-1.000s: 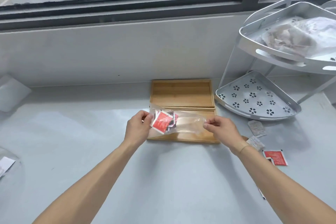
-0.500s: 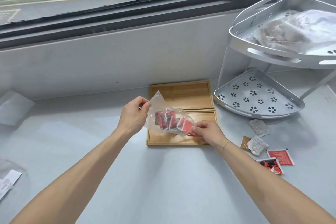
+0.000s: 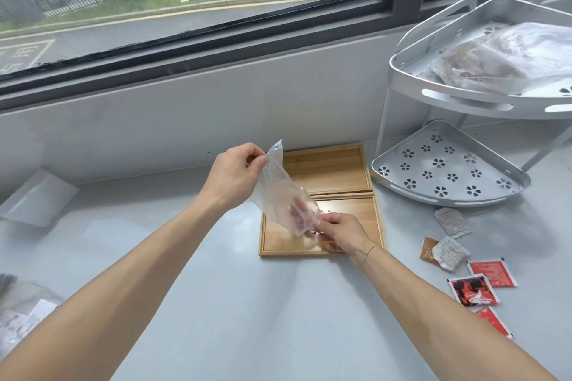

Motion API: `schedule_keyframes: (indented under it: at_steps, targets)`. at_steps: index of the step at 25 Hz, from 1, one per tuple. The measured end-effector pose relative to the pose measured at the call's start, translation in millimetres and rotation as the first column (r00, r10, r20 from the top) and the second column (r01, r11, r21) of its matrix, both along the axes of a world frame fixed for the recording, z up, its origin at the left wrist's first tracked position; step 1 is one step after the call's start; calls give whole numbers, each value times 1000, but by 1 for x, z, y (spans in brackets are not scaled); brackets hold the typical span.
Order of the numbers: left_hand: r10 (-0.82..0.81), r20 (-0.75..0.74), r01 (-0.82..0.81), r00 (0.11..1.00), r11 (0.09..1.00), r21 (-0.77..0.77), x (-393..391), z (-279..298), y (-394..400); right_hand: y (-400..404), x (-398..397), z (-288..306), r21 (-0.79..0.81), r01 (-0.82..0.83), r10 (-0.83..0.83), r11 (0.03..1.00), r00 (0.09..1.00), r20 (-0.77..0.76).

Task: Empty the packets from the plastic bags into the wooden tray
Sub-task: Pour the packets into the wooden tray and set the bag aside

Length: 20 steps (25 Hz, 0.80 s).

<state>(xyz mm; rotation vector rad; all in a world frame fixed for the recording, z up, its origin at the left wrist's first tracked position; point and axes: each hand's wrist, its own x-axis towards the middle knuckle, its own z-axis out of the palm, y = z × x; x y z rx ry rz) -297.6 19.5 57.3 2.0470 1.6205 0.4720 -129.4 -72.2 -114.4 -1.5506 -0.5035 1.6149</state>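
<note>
A clear plastic bag (image 3: 280, 192) hangs tilted over the near compartment of the wooden tray (image 3: 379, 226). My left hand (image 3: 235, 175) pinches the bag's upper corner. My right hand (image 3: 339, 233) grips the bag's lower end just above the tray floor, fingers closed on the plastic. Red packets (image 3: 322, 214) show blurred at that lower end, partly hidden by my fingers. The tray's far compartment (image 3: 328, 168) is bare wood.
A white two-tier corner rack (image 3: 448, 173) stands right of the tray, with filled plastic bags (image 3: 507, 56) on its top shelf. Loose red packets (image 3: 492, 274) and pale packets (image 3: 452, 221) lie on the counter at right. Another plastic bag (image 3: 21, 315) lies at far left.
The bag went from held level between both hands to hanging steeply, left hand raised, right hand lowered into the tray. The packets slid from the left end to the lower right end.
</note>
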Motion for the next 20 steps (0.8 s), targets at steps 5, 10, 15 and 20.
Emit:
schedule_keyframes:
  at_steps: [5, 10, 15, 20]
  targets:
    - [-25, -31, 26, 999, 998, 49, 3, 10, 2, 0, -3, 3, 16, 7, -7, 1000, 1000, 0]
    - [-15, -19, 17, 1000, 998, 64, -1, 13, -5, -6, 2, 13, 40, 7, -8, 999, 999, 32]
    - [47, 67, -48, 997, 999, 22, -16, -6, -24, -30, 28, 29, 42, 55, -60, 998, 990, 130]
    - [45, 250, -7, 967, 988, -153, -16, -47, -57, -87, 75, 49, 121, 156, -178, 980, 963, 204]
